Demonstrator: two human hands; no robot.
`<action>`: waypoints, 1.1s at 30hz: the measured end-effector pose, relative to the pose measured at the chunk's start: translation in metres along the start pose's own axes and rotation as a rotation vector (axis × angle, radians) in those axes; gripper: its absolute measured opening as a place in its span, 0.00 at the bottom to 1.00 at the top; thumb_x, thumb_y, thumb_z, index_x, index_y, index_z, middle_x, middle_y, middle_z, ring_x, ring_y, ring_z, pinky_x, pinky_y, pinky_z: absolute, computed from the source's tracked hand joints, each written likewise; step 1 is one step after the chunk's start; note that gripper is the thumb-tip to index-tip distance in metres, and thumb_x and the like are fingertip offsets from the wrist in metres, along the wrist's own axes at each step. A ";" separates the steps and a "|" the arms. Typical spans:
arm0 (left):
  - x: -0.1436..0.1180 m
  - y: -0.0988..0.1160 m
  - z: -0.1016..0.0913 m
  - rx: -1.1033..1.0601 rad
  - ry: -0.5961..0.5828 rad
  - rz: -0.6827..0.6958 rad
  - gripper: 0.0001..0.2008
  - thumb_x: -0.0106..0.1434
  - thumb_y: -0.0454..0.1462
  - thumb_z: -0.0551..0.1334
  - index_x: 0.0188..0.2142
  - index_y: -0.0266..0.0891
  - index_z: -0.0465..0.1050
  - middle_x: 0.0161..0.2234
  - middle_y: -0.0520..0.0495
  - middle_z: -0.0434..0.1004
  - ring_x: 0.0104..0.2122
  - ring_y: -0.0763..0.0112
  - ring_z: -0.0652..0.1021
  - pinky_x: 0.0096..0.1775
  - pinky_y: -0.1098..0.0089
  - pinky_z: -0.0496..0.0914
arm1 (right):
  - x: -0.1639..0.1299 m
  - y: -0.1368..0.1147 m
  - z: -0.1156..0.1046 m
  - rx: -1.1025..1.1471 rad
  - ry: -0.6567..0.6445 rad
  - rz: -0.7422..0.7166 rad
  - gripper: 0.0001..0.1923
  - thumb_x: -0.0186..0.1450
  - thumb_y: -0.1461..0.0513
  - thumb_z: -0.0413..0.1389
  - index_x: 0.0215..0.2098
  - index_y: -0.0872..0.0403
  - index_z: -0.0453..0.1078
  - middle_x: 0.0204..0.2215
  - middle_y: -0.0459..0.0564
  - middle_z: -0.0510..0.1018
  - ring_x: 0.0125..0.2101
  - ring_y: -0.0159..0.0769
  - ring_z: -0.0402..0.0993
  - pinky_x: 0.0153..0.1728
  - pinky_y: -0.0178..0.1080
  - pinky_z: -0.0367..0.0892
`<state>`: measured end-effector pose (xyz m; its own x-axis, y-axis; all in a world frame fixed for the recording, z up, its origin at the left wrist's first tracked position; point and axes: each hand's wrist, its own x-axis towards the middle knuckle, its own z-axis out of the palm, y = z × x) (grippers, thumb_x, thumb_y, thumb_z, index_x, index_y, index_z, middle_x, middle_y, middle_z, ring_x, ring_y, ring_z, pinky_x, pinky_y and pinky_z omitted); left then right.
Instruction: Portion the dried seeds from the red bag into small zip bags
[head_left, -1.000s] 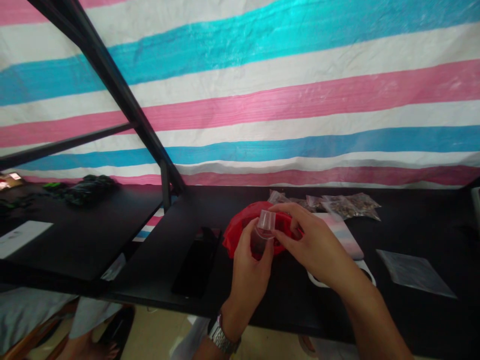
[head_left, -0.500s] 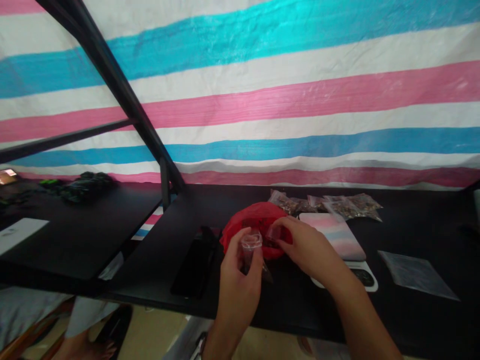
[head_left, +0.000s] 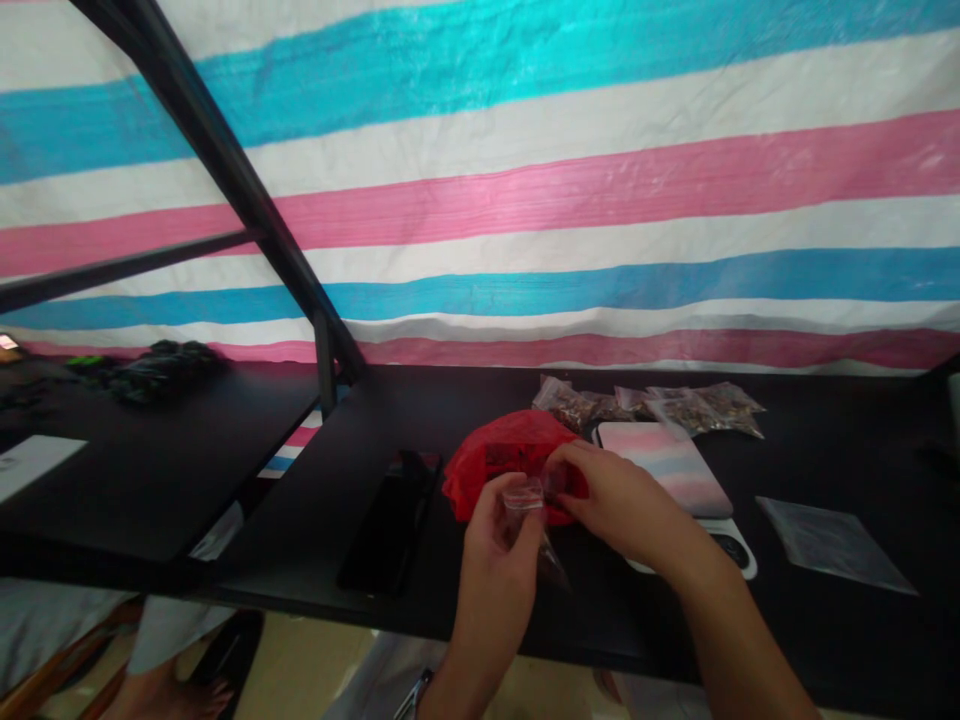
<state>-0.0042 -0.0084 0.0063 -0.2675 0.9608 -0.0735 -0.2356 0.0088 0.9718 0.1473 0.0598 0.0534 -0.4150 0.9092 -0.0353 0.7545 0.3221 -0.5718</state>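
The left hand [head_left: 499, 535] is raised just above the near edge of the black table [head_left: 825, 460], fingers and thumb closed on a small clear plastic pouch [head_left: 529, 505]. The pouch is pinched at its upper part; its lower end hangs down and to the right of the grip, clear of the table surface. What it contains cannot be told.

The right hand [head_left: 611, 500] sits just to the right of the left, its fingertips curled and reaching to the mouth of the same pouch, up against the crumpled red plastic bag [head_left: 502, 460]. Whether its fingers pinch the pouch, the bag or something small between them is hidden.

The red bag rests on the table near the middle, directly behind both hands. A dark flat phone [head_left: 390, 530] lies to its left, towards the near edge. A flat pad in pastel pink and blue [head_left: 667, 465] lies to the right of the bag, partly over a white-rimmed flat object [head_left: 731, 555]. Several filled clear pouches [head_left: 660, 405] lie in a row along the far edge. An empty-looking flat clear bag [head_left: 829, 545] lies towards the right end, well apart from the hands.
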 end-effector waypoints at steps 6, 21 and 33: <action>0.006 -0.003 -0.009 -0.135 0.113 -0.005 0.20 0.58 0.42 0.74 0.48 0.40 0.77 0.40 0.46 0.85 0.37 0.67 0.83 0.40 0.69 0.76 | -0.004 0.000 0.002 0.047 -0.025 0.005 0.09 0.67 0.67 0.61 0.43 0.50 0.79 0.43 0.49 0.86 0.40 0.41 0.80 0.39 0.38 0.65; 0.018 0.027 -0.027 -0.241 0.117 0.147 0.20 0.53 0.42 0.76 0.43 0.40 0.78 0.32 0.49 0.83 0.28 0.66 0.82 0.32 0.68 0.76 | -0.004 -0.010 -0.001 0.068 -0.050 0.055 0.09 0.73 0.62 0.58 0.49 0.51 0.78 0.44 0.52 0.87 0.41 0.43 0.82 0.40 0.40 0.64; 0.017 0.009 -0.031 -0.067 0.039 0.110 0.17 0.60 0.41 0.73 0.47 0.40 0.78 0.41 0.45 0.85 0.39 0.64 0.82 0.38 0.71 0.72 | 0.006 -0.009 0.001 0.020 0.160 0.178 0.10 0.74 0.60 0.57 0.52 0.51 0.75 0.49 0.54 0.85 0.47 0.47 0.82 0.41 0.41 0.65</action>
<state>-0.0399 -0.0005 0.0071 -0.3306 0.9435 0.0231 -0.2639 -0.1160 0.9576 0.1374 0.0623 0.0576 -0.1894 0.9819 -0.0079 0.7977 0.1492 -0.5843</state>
